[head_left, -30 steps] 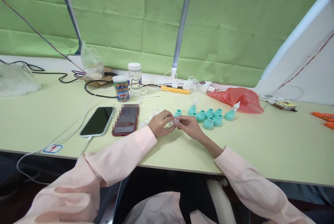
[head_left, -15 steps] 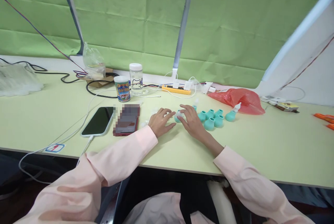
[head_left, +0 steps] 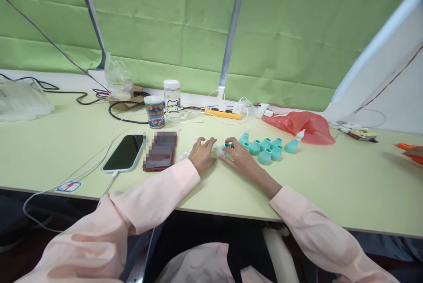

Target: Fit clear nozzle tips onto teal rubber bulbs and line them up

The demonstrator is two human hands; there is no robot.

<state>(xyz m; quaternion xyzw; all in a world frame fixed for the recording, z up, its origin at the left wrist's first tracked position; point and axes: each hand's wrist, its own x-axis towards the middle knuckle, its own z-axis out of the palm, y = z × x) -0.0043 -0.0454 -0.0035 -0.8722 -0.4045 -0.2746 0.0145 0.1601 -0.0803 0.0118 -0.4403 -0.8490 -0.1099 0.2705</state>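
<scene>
My right hand [head_left: 239, 155] pinches a small translucent plastic tip [head_left: 222, 153] between thumb and fingers, in front of a teal rubber bulb [head_left: 226, 145] partly hidden by the fingers. To its left, my left hand [head_left: 202, 155] reaches over small clear plastic pieces [head_left: 183, 156], fingers bent and apart; its fingertips are partly hidden. Several teal bulbs with open necks [head_left: 265, 156] stand grouped right of my right hand. A teal bulb fitted with a whitish tip [head_left: 292, 145] lies tilted beyond them, and another tipped bulb [head_left: 244, 137] is behind my right hand.
Left of my hands lie a black-screened phone [head_left: 124, 153] on a cable and a red-cased phone [head_left: 160, 152]. Behind stand a printed cup [head_left: 155, 113], a lidded jar [head_left: 172, 98] and a yellow power strip [head_left: 223, 113]. A red plastic bag [head_left: 304, 126] lies back right. Another person's hand [head_left: 414, 152] holds something orange [head_left: 417, 159].
My left hand has drawn left, away from the bulb, over the clear pieces. My right hand has shifted slightly left with the tip. Another person's hand has appeared at the right edge.
</scene>
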